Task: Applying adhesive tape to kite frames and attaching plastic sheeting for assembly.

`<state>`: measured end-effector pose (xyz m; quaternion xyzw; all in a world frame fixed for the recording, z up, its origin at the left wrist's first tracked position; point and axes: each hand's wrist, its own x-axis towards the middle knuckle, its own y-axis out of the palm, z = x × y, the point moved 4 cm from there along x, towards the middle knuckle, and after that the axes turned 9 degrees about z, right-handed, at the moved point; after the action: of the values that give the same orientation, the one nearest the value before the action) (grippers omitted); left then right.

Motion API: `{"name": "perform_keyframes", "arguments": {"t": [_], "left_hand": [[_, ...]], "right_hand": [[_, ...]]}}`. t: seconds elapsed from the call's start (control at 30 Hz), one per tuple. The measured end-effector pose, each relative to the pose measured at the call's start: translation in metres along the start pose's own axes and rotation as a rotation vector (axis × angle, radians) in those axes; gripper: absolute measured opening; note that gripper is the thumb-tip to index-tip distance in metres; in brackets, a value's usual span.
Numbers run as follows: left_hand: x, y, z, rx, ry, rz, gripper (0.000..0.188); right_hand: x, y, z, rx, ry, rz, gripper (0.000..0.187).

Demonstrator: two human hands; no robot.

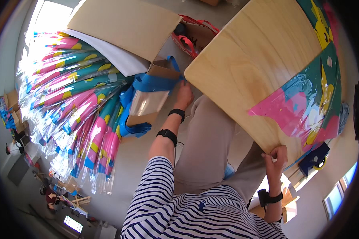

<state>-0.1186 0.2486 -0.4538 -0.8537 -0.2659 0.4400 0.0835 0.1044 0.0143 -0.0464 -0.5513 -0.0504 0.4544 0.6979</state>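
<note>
My left hand (184,95) reaches forward beside the table corner, its fingers closed around the end of a blue strap (175,65). That strap runs to a bundle of blue fabric (153,83) lying by an open cardboard box. My right hand (277,157) is at the near edge of the light wooden table (243,55), with thumb and fingers curled together; what they hold, if anything, is hidden. Close to it on the table lie glossy pink and green printed plastic sheets (297,103) with yellow cartoon figures.
Left of me, many clear-wrapped pink, green and yellow pieces (75,87) lie fanned out. A large cardboard flap (127,28) and a white sheet (111,53) stand behind them. A red-trimmed bag (195,36) sits beyond the table corner. A dark blue object (313,159) is at right.
</note>
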Motion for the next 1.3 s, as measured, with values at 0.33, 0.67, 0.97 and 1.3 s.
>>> {"name": "perform_keyframes", "arguments": {"t": [0.33, 0.67, 0.97, 1.3], "left_hand": [[0.043, -0.025, -0.042, 0.198, -0.073, -0.072, 0.050], [0.119, -0.039, -0.035, 0.224, -0.150, -0.490, 0.050], [0.144, -0.050, 0.011, 0.015, -0.193, -0.620, 0.042], [0.019, 0.022, -0.018, -0.455, 0.039, -0.154, 0.023]], "right_hand": [[0.003, 0.001, 0.000, -0.069, 0.050, 0.084, 0.037], [0.006, -0.002, 0.001, -0.119, 0.066, 0.153, 0.034], [0.012, -0.004, 0.005, -0.132, 0.044, 0.180, 0.034], [0.011, -0.004, 0.006, -0.119, 0.039, 0.171, 0.033]]}}
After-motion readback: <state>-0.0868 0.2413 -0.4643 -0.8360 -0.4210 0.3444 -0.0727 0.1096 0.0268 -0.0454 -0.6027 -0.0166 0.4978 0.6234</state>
